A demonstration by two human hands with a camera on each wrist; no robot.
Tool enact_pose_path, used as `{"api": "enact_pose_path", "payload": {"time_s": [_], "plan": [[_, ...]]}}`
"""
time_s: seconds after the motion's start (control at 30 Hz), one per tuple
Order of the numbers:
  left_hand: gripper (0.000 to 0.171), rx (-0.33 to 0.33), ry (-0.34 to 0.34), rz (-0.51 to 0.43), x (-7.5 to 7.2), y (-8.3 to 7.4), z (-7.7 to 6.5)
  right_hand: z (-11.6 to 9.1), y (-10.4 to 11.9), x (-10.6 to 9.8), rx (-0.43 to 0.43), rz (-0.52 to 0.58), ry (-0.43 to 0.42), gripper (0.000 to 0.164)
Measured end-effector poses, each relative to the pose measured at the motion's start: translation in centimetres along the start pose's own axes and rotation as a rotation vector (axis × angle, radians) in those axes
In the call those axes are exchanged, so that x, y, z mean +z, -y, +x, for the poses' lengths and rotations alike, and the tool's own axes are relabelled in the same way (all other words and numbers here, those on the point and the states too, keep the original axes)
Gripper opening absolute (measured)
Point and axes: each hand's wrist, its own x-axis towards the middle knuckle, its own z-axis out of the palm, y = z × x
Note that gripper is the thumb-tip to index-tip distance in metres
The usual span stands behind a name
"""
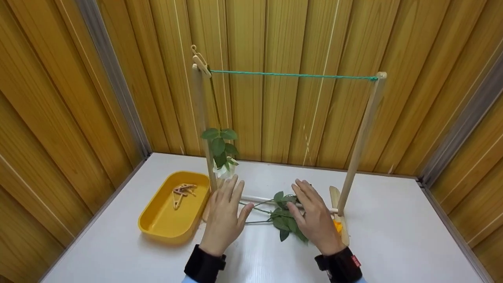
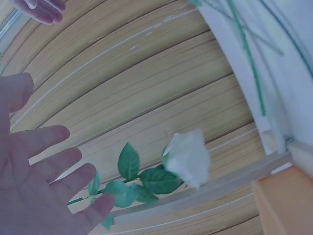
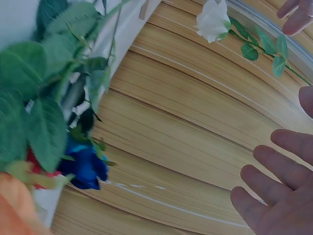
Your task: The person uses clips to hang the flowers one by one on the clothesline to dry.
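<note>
Both hands are held up over the table with fingers extended, holding nothing. My left hand (image 1: 224, 222) is between the yellow tray and the lying stems, just below a white rose (image 1: 224, 169). That rose hangs head down at the left post, its stem held at the top by a wooden clothespin (image 1: 202, 66). My right hand (image 1: 316, 222) is above the leaves (image 1: 287, 222) of several roses lying on the table, partly hiding them. In the right wrist view a blue rose (image 3: 87, 164), an orange rose (image 3: 17, 200) and part of a red one (image 3: 41, 171) show.
A green cord (image 1: 290, 74) runs between the left post (image 1: 202, 106) and the right post (image 1: 359, 149) of a wooden rack. Left of it stands a yellow tray (image 1: 157, 237) with clothespins (image 1: 182, 191) in it. Wood-patterned panels (image 1: 283, 118) close off the back and sides.
</note>
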Motion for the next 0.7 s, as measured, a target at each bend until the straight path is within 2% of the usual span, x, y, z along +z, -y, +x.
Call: {"api": "enact_pose_path", "payload": {"time_s": [0.23, 0.4, 0.7], "plan": [[0.057, -0.057, 0.090, -0.057, 2.1, -0.4, -1.8, -3.0, -0.3, 1.2, 0.149, 0.000, 0.042, 0.053], [0.057, -0.047, 0.108, -0.063, 2.9, -0.4, -2.1, -4.0, -0.4, 1.8, 0.255, 0.017, 0.115, 0.053], [0.057, -0.046, 0.132, -0.044, 3.2, -0.4, -2.2, -4.4, 0.2, 3.0, 0.276, 0.049, 0.193, 0.050]]}}
